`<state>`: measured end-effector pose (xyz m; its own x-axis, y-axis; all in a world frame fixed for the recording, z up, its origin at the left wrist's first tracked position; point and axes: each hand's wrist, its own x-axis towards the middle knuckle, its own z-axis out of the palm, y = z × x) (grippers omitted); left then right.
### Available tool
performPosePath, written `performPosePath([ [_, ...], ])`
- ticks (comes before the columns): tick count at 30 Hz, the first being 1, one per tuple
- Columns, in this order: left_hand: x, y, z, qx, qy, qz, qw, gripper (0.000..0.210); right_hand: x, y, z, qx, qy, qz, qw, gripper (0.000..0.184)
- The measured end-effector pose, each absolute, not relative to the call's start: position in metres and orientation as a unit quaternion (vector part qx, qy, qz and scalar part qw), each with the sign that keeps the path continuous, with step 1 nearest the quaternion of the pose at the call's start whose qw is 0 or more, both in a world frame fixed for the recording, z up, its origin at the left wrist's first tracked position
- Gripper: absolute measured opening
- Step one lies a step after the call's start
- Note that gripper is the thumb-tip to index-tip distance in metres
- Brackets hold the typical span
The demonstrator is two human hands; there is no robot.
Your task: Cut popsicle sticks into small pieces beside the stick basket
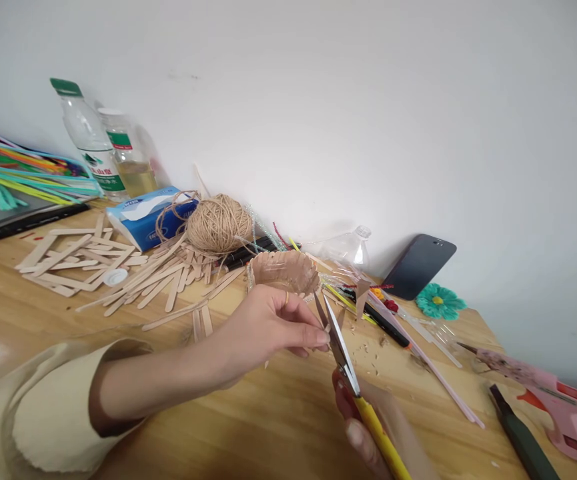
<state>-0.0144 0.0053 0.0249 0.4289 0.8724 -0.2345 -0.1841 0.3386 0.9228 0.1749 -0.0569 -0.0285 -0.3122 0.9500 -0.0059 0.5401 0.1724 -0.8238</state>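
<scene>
My left hand (283, 323) comes in from the left with thumb and fingers pinched together. A small tan piece (327, 329), too small to name, shows at its fingertips, close against the scissor blades. My right hand (368, 427) grips a pair of scissors (345, 370) with a yellow handle, the blades pointing up and slightly parted. Just behind my left hand sits a shallow basket (283, 268) with wooden walls and a sparkly trim. Small wood chips (368, 353) are scattered on the table to the right of the blades.
Wooden craft sticks (153, 280), a twine ball (219, 223), a tissue pack (151, 217) and bottles (91, 140) stand left. Rightward are a clear plastic bottle piece (351, 248), a phone (421, 265), a teal flower (439, 302), a pink glue gun (543, 387) and a dark-handled tool (521, 430).
</scene>
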Motion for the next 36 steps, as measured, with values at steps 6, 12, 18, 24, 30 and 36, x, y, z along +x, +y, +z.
performPosePath([
  [6,-0.013,0.004,0.025,0.432,0.390,0.372,0.723,0.008,0.173,-0.056,-0.022,-0.529,-0.715,0.390,0.239,0.065],
  [12,-0.013,0.004,0.026,0.427,0.390,0.379,0.722,0.008,0.172,-0.058,-0.018,-0.547,-0.704,0.381,0.245,0.063],
  [18,-0.019,0.009,0.024,0.447,0.404,0.406,0.687,0.011,0.178,-0.059,-0.022,-0.553,-0.682,0.410,0.247,0.062],
  [24,-0.017,0.004,0.027,0.454,0.396,0.393,0.695,0.012,0.182,-0.057,-0.024,-0.515,-0.695,0.424,0.269,0.056],
  [30,-0.015,0.003,0.025,0.442,0.384,0.389,0.711,0.018,0.189,-0.053,-0.039,-0.489,-0.706,0.448,0.249,0.056],
  [36,-0.012,0.002,0.024,0.460,0.388,0.386,0.699,0.018,0.190,-0.064,-0.046,-0.529,-0.693,0.406,0.274,0.054],
])
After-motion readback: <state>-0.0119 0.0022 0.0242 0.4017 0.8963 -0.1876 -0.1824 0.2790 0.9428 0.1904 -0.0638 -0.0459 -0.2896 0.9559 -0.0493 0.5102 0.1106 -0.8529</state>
